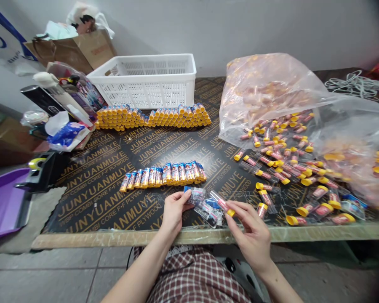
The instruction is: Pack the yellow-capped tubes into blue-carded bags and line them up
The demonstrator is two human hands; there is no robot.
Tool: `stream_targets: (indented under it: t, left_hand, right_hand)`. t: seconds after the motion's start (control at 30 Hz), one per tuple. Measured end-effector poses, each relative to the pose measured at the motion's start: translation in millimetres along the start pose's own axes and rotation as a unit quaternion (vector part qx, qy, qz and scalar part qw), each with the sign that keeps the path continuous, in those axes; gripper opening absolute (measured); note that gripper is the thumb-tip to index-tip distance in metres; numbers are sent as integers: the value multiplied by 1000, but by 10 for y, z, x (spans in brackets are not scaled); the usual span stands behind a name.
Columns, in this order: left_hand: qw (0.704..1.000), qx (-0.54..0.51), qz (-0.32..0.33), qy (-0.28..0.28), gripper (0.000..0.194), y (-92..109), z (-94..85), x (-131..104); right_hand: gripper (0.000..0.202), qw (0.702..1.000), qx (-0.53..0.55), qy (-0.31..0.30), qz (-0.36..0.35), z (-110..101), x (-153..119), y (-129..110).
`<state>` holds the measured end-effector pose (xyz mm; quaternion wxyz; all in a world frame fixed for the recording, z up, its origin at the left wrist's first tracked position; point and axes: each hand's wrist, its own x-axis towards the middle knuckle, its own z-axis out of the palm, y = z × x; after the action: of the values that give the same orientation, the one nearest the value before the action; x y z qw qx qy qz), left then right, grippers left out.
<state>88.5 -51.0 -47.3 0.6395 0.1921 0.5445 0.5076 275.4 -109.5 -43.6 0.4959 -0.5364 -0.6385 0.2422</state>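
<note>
My left hand is closed on a clear plastic sleeve with blue print, pinched by its left end. Close beside it, my right hand holds a small clear tube with pink contents and a yellow cap, gripped at the cap end. The tube points up and left, its far end near the sleeve. More loose printed sleeves lie on the table just below, between the hands. Beyond them stands a row of blue-wrapped tubes, their yellow ends toward me.
Stacked wrapped tubes line the front of a white basket. Many unwrapped tubes spill from a translucent bag at right. A tape dispenser, a purple dustpan and bottles are at left.
</note>
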Motion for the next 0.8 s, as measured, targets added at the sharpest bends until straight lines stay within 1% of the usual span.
stream_targets:
  t: [0.07, 0.1, 0.13, 0.17, 0.23, 0.27, 0.3, 0.43, 0.5, 0.53, 0.57, 0.6, 0.63, 0.7, 0.77, 0.8]
  left_hand:
    - [999, 40, 20, 0, 33, -17, -23, 0]
    - [995, 87, 45, -6, 32, -29, -39, 4]
    - [985, 154, 80, -14, 30, -42, -56, 10]
    - [964, 234, 124, -23, 28, -55, -72, 18]
    - [896, 391, 207, -38, 20, -79, -100, 37]
    - [861, 450, 234, -43, 15, -88, -108, 45]
    - [832, 494, 249, -46, 11, -94, -113, 52]
    - [745, 609, 266, -52, 7, -96, -108, 55]
    - [702, 648, 291, -53, 4, -88, -103, 47]
    - [687, 657, 306, -53, 5, -83, -102, 42]
    - [679, 657, 322, -53, 7, -77, -102, 37]
    - [680, 649, 336, -51, 8, -70, -102, 33]
    - [689, 634, 346, -49, 9, -62, -104, 29]
    - [725, 587, 356, -45, 11, -43, -114, 24]
    - [774, 527, 347, -41, 12, -22, -133, 21]
    - [801, 496, 332, -40, 11, -14, -147, 21]
  right_hand:
    - [31, 1000, -16, -3, -20, 6, -4, -22]
    - [32, 999, -25, -5, -31, 10, 1, -28]
    - [33, 998, -35, -8, -41, 13, 14, -28]
    - [33, 998, -48, -12, -50, 15, 34, -16]
    - [33, 995, -78, -28, -60, 15, 100, 48]
    - [32, 993, -94, -43, -61, 12, 145, 100]
    - [31, 990, -111, -62, -59, 9, 198, 161]
    - [30, 961, -221, -157, -47, -5, 437, 393]
    - [28, 947, -258, -183, -48, 3, 548, 446]
    - [27, 944, -265, -190, -51, 12, 597, 454]
    - [27, 943, -265, -195, -54, 24, 640, 455]
    - [28, 941, -264, -202, -56, 35, 679, 451]
    - [32, 941, -261, -209, -58, 43, 713, 446]
    - [43, 941, -248, -222, -59, 38, 774, 451]
    - [50, 959, -195, -204, -37, -3, 832, 486]
    - [48, 969, -162, -186, -22, -36, 862, 515]
